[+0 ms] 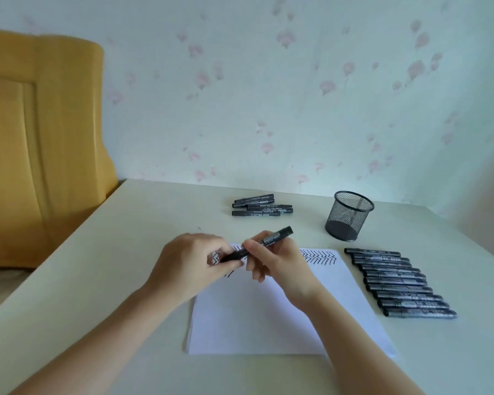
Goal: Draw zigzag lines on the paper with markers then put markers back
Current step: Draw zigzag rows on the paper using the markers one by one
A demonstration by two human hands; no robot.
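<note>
One black marker was gripped above the paper by both hands: left hand on its near-left end, right hand on its barrel.

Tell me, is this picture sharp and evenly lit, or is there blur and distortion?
Head view: soft, even daylight with weak shadows and no glare; the wide lens bends the table edges; the hands around the marker look slightly soft; print on the row of markers is unreadable.
</note>
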